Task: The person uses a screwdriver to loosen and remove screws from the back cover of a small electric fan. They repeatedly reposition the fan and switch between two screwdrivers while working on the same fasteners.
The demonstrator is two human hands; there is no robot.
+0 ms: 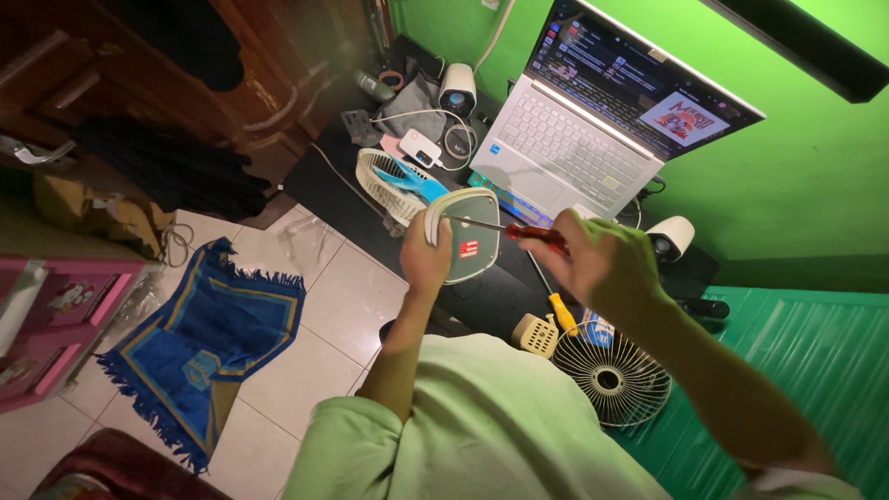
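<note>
Progress: fan looks well taken apart; the wire grille [611, 375] lies off on the surface [491, 301], and the other guard with the blue blade [407, 179] sits apart near the laptop [574, 139]. Judging by this, the housing [466, 234] is the part in hand; the driver tip meets its face, so a screw there seems not yet out, though the screw itself is too small to tell.
Laptop: open at the back of the surface, screen lit, just behind the housing.
Grille: round, flat on the surface below the right forearm, well apart from the housing.
Housing: pale shell, held up over the surface between the two hands, tilted toward the person.
Left hand [424, 259]: fingers curled around the housing's left rim, gripping it from below.
Right hand [602, 264]: closed around the red handle of the screwdriver [505, 227], shaft pointing left onto the housing.
Spare driver [554, 301]: yellow-handled, lying on the surface under the right hand.
</note>
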